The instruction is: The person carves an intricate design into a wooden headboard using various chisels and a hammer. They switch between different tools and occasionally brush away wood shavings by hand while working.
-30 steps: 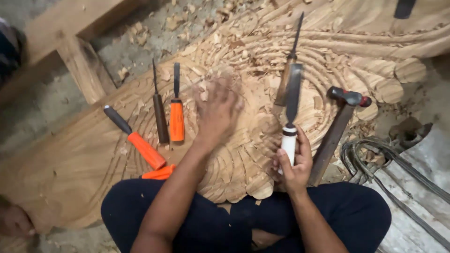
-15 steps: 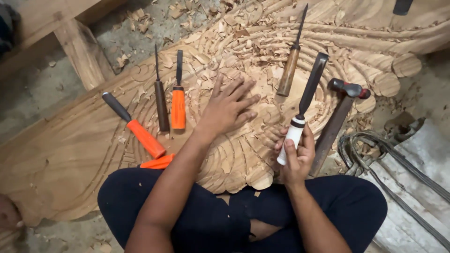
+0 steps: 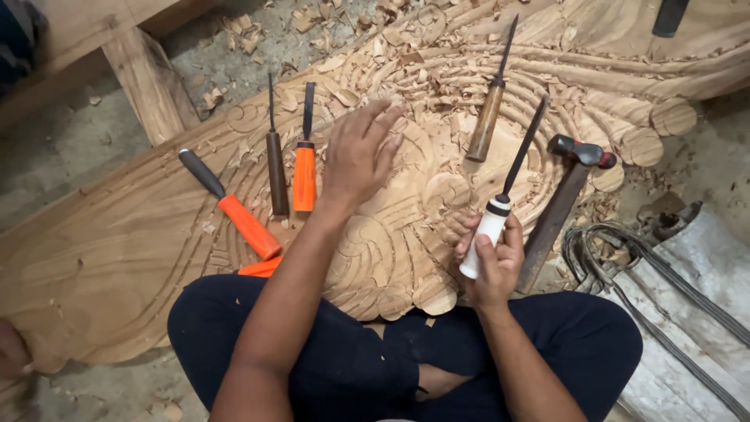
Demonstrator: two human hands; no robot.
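Note:
I sit cross-legged at a large carved wooden panel (image 3: pixel 141 258) covered in scrollwork and wood shavings. My left hand (image 3: pixel 361 152) hovers flat over the carving's middle, fingers spread, holding nothing. My right hand (image 3: pixel 491 262) grips a chisel with a white handle (image 3: pixel 500 205), its dark blade pointing up and away over the carving. An orange-handled chisel (image 3: pixel 304 173) and a dark-handled chisel (image 3: pixel 276 168) lie just left of my left hand.
A longer orange-and-black tool (image 3: pixel 233 209) lies further left. A wooden-handled chisel (image 3: pixel 489 116) rests at the top of the carving. A hammer (image 3: pixel 561 205) lies to the right. Dark cables (image 3: pixel 625 258) and a pale sack sit at right. Timber beams (image 3: pixel 148 86) stand at upper left.
My left hand has lifted and swept back over the carving, brushing shavings. My right hand has tilted the white-handled chisel further to the right.

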